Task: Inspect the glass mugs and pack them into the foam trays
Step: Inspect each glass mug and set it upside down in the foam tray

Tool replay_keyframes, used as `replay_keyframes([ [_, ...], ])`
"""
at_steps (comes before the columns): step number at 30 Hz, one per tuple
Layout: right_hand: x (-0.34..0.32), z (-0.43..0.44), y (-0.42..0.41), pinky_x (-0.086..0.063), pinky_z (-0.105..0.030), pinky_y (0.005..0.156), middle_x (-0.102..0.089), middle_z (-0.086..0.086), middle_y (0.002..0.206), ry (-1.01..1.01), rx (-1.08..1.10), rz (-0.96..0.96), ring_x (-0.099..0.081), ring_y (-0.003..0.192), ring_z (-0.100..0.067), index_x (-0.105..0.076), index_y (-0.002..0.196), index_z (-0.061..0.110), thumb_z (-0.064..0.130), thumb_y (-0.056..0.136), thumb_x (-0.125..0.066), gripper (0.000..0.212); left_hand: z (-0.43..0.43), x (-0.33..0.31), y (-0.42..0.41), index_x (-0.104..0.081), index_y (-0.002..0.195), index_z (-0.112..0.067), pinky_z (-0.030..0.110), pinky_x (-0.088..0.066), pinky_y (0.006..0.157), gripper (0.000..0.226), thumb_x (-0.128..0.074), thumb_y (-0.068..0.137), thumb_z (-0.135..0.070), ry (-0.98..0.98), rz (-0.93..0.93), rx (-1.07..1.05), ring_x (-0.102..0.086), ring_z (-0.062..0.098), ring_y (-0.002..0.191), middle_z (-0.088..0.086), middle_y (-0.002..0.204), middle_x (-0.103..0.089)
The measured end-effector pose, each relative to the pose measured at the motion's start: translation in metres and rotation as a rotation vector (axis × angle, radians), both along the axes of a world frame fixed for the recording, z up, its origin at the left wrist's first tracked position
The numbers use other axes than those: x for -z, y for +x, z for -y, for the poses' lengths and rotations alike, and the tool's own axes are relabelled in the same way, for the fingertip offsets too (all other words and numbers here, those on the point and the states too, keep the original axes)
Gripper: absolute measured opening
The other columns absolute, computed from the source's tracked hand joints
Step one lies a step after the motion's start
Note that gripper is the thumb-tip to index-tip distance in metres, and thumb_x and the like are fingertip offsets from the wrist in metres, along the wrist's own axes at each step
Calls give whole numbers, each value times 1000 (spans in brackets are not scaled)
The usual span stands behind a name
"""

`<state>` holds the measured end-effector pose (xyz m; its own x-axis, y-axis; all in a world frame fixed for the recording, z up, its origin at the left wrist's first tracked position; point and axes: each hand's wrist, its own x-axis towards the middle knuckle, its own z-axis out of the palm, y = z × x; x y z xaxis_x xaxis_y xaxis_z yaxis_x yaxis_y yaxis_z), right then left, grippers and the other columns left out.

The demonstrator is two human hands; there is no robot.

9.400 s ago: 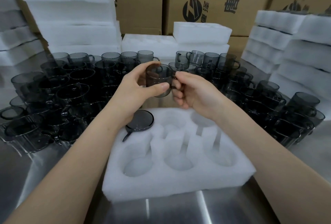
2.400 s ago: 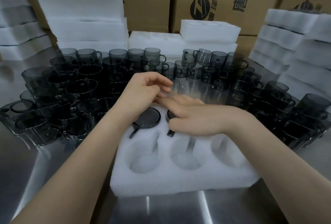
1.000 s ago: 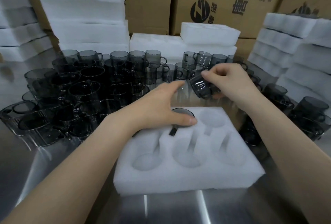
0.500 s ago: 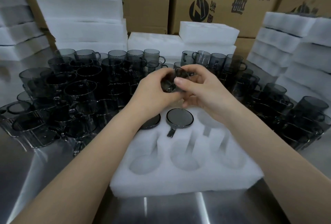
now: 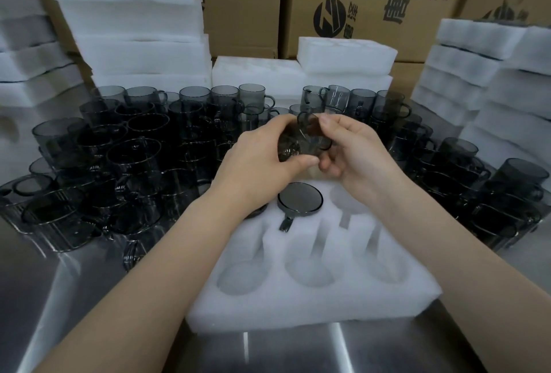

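Note:
Both hands hold one smoky grey glass mug (image 5: 304, 140) above the far edge of the white foam tray (image 5: 313, 292). My left hand (image 5: 262, 161) wraps its body from the left, thumb underneath. My right hand (image 5: 354, 152) pinches its rim and handle side from the right. An upside-down mug (image 5: 299, 201) sits in the tray's far middle pocket, handle towards me. Another packed mug is mostly hidden under my left wrist. The three near pockets hold nothing.
Loose grey mugs crowd the steel table on the left (image 5: 119, 164) and on the right (image 5: 477, 187). Stacks of foam trays stand at the back left (image 5: 131, 29), back middle (image 5: 301, 74) and right (image 5: 489, 74), with cardboard boxes (image 5: 372, 0) behind.
A second mug went into the tray's far middle pocket. My right hand then fetched another mug from the right pile, and both hands now hold it, turned slightly since half a second ago.

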<state>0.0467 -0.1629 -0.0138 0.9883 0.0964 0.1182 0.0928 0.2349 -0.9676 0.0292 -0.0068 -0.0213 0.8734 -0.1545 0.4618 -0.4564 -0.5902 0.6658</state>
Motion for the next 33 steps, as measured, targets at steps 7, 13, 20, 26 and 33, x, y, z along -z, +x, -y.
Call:
replay_keyframes([
  [7, 2, 1, -2, -39, -19, 45, -62, -5, 85, 80, -242, 55, -50, 55, -11, -58, 116, 11, 11, 72, -68, 45, -5, 0, 0, -61, 119, -32, 41, -50, 94, 58, -67, 65, -53, -69, 2, -71, -64, 13, 106, -12, 108, -70],
  [13, 7, -7, -3, -35, -15, 35, -58, 7, 67, -212, 80, 146, -51, 42, -2, -51, 87, 20, 30, 73, -83, 37, -2, 0, -4, -52, 124, -32, 42, -52, 83, 57, -74, 72, -45, 152, 65, -17, -63, 21, 99, -8, 105, -69],
  [20, 6, -6, 2, -29, -16, 35, -50, -6, 62, -240, 203, 167, -42, 38, -9, -59, 76, 20, 34, 100, -52, 28, 1, -1, -5, -43, 111, -36, 41, -52, 77, 52, -66, 66, -47, 137, 29, -10, -64, 22, 87, -10, 95, -68],
  [26, 1, -3, 4, -48, -42, 81, -66, -10, 111, -86, -84, 102, -57, 90, -25, -64, 122, 10, 29, 104, -38, 37, 0, -3, -7, -34, 103, -38, 28, -52, 76, 54, -60, 64, -64, -182, 39, -51, -65, 5, 85, -20, 92, -64],
  [33, 1, 5, 0, -57, -36, 72, -63, -11, 113, 60, -377, 136, -64, 82, -24, -48, 140, 12, 25, 97, -47, 44, -4, -4, -2, -47, 111, -34, 23, -51, 86, 49, -67, 69, -46, -406, -51, 96, -61, -3, 99, -16, 107, -63],
])
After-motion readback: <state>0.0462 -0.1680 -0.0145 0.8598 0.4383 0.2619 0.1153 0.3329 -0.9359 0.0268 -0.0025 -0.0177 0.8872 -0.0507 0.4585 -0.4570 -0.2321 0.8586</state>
